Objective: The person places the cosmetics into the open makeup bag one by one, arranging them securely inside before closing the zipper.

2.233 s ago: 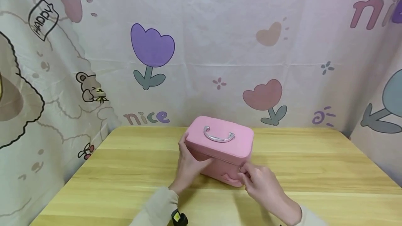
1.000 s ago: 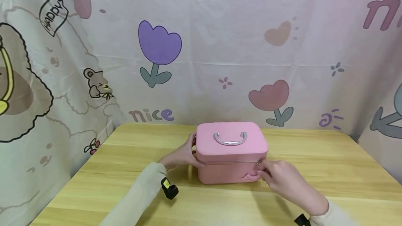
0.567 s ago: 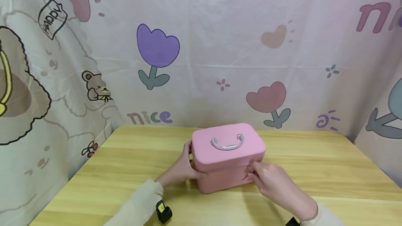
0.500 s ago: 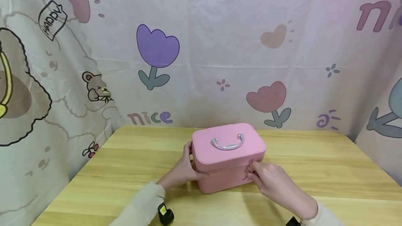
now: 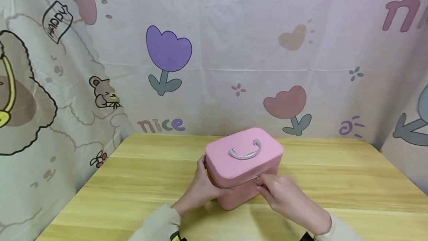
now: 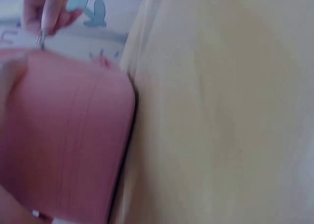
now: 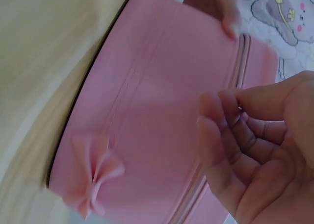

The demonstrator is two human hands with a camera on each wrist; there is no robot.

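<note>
A pink cosmetic case with a curved silver handle on its lid stands on the table at an angle. My left hand grips its left end, thumb lying across the front below the zip and fingers partly hidden behind. At the front, my right hand pinches the metal zipper pull between thumb and forefinger, as the left wrist view shows. The zip runs round under the lid, which sits down on the body. A pink bow decorates the lower front in the right wrist view.
The light wooden table reaches back to a printed cloth backdrop with flowers and bears. Cloth also hangs along the left side. Black devices are strapped at both wrists.
The case has turned on the table, its right end swinging back and its left end coming forward. My right hand has moved left along the front with the zipper pull.
</note>
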